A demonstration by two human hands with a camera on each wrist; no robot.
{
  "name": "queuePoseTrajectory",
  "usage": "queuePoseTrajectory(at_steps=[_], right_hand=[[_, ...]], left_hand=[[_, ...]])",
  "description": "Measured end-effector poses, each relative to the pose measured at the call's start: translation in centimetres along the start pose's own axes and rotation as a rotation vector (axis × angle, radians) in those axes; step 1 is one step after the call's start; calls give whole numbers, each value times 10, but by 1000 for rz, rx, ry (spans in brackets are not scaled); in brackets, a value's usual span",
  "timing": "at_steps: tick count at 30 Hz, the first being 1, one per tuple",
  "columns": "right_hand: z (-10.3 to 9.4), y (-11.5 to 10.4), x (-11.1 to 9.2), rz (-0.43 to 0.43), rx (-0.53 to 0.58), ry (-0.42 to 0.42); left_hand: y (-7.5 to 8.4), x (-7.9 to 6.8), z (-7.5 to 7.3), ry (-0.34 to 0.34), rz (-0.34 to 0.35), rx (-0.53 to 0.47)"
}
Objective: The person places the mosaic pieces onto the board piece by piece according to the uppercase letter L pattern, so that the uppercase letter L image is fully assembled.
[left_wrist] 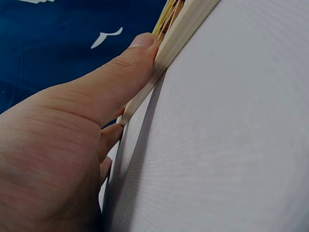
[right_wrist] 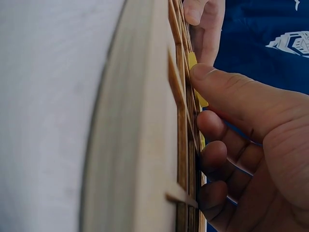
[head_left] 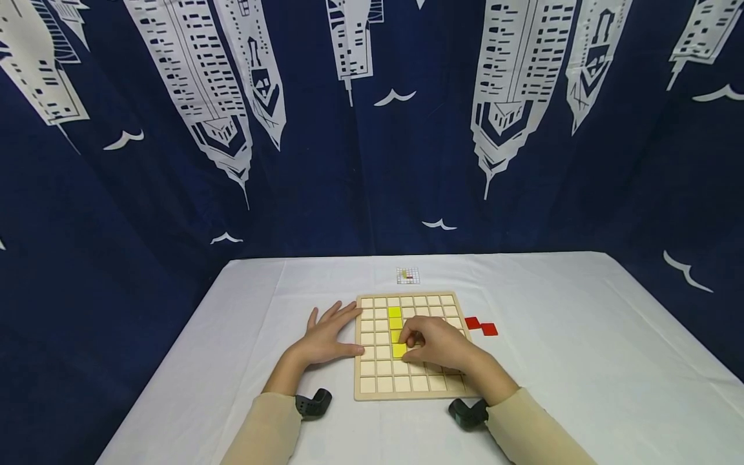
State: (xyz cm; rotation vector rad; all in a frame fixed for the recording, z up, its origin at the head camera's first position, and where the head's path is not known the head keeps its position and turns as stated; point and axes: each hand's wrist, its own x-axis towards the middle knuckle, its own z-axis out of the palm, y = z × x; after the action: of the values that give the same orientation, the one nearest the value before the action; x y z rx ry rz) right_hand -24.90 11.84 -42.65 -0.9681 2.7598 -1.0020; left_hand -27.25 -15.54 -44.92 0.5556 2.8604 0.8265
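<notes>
In the head view, braces the board point(head_left: 418, 383) at its left edge with the straight, spread fingers of the left hand point(head_left: 324, 341), presumably against sliding; with the right hand point(head_left: 440, 343), pinches the lowest yellow tile point(head_left: 398, 351) at the third column. Has red tiles point(head_left: 489, 329) on the bench point(head_left: 581, 361), right of the board. In the left wrist view, rests thumb on edge. In the right wrist view, grips the tile by thumb and curled fingers, likely for fine control.

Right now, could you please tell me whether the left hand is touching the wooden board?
Touching: the left wrist view shows the left hand with its thumb against the edge of the wooden board.
</notes>
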Motion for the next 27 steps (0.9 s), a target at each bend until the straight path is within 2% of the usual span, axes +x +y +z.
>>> queuePoseTrajectory(at_steps=[27], right_hand=[[0,4,-3,-44,24,-20]], left_hand=[[-1,0,1,-1,3,9]])
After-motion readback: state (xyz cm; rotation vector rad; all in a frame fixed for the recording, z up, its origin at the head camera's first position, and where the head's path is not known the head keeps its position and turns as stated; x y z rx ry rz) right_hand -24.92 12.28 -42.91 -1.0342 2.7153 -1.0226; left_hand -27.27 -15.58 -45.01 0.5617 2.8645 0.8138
